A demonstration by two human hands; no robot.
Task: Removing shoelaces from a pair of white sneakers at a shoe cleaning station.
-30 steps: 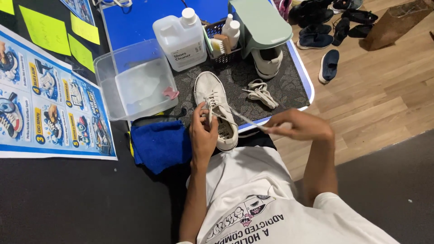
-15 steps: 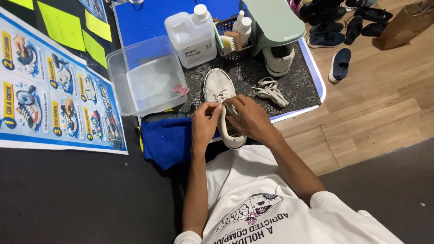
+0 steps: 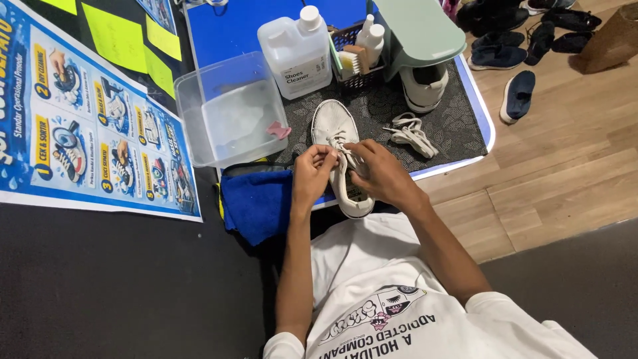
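A white sneaker lies on the dark patterned mat with its heel hanging over the table's near edge. My left hand pinches the lace at the sneaker's tongue. Against the shoe's right side, my right hand has its fingers closed on the same lace. A loose bundle of white laces lies on the mat to the right of the shoe.
A clear plastic tub with water and a pink scrap stands left of the shoe. A white cleaner jug, a basket of brushes and bottles, a second sneaker under a green lid, a blue cloth and floor shoes surround it.
My right hand, which was out to the right pulling the lace a second ago, has come back in to the shoe beside my left hand. The view has shifted slightly.
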